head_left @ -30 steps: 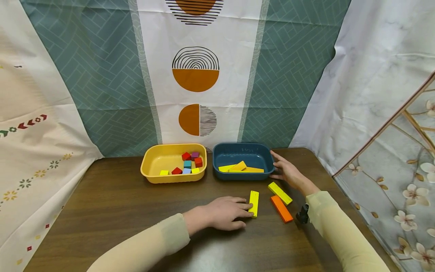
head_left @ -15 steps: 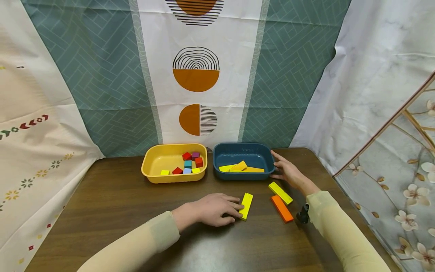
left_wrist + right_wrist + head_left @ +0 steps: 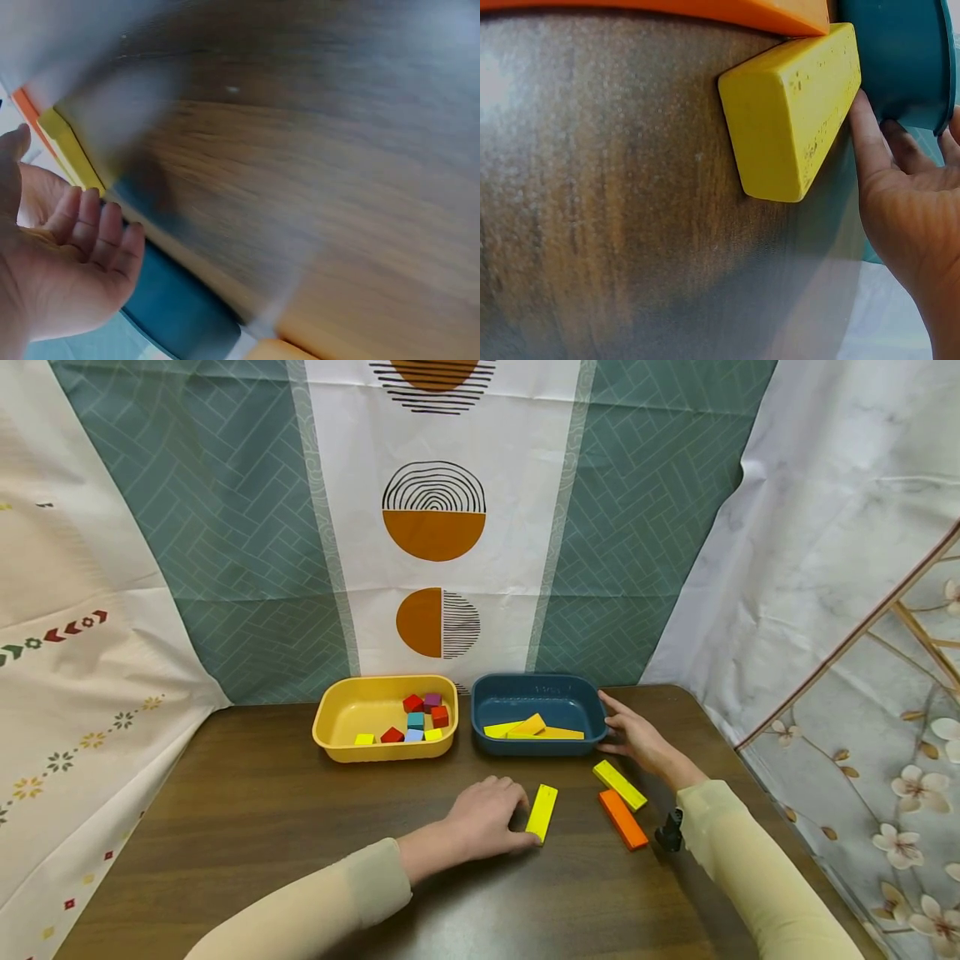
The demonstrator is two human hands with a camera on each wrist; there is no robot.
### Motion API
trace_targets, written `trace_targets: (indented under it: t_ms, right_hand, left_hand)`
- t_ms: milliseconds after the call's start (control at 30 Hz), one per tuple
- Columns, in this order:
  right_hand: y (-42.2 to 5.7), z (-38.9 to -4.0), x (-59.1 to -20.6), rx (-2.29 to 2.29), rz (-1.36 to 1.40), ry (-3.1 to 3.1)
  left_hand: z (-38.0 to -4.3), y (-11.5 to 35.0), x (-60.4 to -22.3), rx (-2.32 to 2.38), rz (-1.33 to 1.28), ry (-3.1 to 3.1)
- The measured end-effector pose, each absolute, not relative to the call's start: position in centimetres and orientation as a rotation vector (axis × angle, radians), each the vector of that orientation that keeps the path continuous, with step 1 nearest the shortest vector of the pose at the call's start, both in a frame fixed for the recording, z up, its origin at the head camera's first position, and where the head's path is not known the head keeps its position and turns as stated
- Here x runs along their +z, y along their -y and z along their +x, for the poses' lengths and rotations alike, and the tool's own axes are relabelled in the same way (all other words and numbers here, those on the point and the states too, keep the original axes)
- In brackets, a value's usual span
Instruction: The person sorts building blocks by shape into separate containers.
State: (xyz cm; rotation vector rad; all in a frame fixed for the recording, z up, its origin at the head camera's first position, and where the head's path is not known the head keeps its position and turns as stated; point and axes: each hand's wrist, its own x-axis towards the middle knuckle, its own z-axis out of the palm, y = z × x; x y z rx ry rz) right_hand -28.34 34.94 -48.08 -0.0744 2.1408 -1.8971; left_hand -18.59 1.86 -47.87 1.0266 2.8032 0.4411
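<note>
In the head view, my left hand (image 3: 486,818) is beside a yellow rectangular block (image 3: 542,814) lying on the table, fingers bent and thumb reaching the block's near end. The left wrist view shows the left hand (image 3: 82,262) with fingers loosely curved and a yellow block (image 3: 71,150) just beyond them. My right hand (image 3: 637,739) rests its spread fingers against the right end of a dark blue bin (image 3: 540,749) that holds several yellow blocks. Close by, the right wrist view shows another yellow block (image 3: 787,112) with an orange block (image 3: 765,11) touching it.
Left of the blue bin stands a yellow bin (image 3: 330,727) with several small coloured cubes. A small black object (image 3: 669,831) is under the right sleeve. Patterned cloth (image 3: 435,635) hangs behind the brown wooden table (image 3: 262,793).
The left hand first drew the yellow block leftward and toward the person, turning it slightly. Its fingers then lifted off and bent, and the thumb moved to the near end. The right hand stayed put.
</note>
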Motion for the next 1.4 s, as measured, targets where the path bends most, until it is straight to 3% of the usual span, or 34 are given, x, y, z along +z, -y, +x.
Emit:
trace_targets:
  t_ms: [400, 967, 1400]
  right_hand:
    - [-34.8, -28.4, -48.2, -1.915, -0.067, -2.114]
    - [-34.8, -28.5, -48.1, -1.923, -0.063, -2.12]
    - [-34.9, -28.4, -48.2, -1.903, -0.1, -2.136]
  left_hand:
    - [-18.7, -3.9, -48.4, 0.283, 0.973, -2.839]
    - [-19.3, -2.6, -48.4, 0.36, 1.057, -2.812]
    - [-19.6, -1.9, -48.8, 0.49, 0.969, -2.793]
